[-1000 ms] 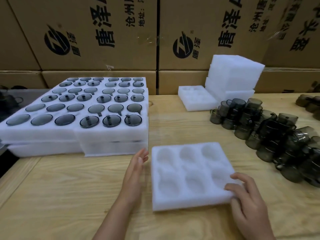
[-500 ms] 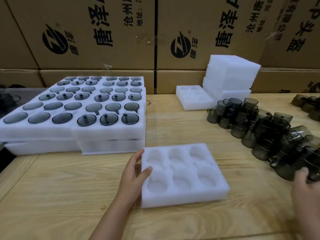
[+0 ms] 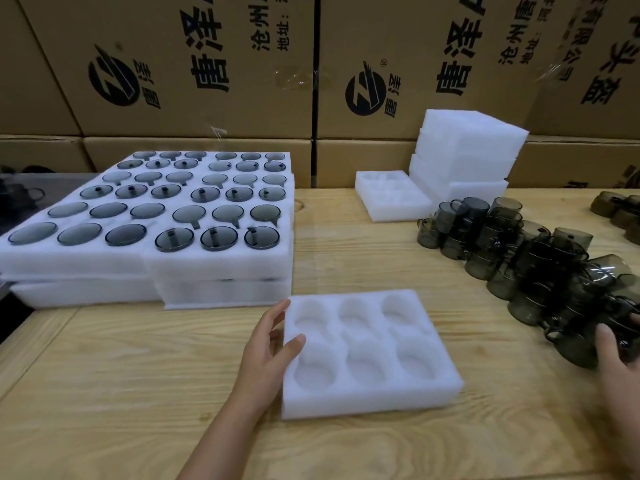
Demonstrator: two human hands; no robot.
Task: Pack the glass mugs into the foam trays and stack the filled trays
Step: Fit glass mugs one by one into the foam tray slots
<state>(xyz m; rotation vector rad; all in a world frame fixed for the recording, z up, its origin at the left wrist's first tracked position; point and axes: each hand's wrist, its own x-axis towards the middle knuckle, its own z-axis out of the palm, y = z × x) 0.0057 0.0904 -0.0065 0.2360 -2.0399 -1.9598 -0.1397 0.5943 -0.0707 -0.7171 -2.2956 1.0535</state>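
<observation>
Brown cardboard cartons [image 3: 194, 64] at 12 o'clock bear a round black logo, "唐泽" and "沧州". An empty white six-pocket foam tray [image 3: 367, 355] lies centrally on the pale wooden surface [image 3: 138, 375]. The left grip [image 3: 266, 355] clasps its 9 o'clock edge, thumb on top. At 3 o'clock the right grip [image 3: 620, 362] closes on one smoked glass mug [image 3: 621, 332] at the near end of the loose mug cluster [image 3: 502, 244]. Stacked white filled foam trays [image 3: 214, 265] sit at 10 o'clock, with a mug in every visible pocket.
</observation>
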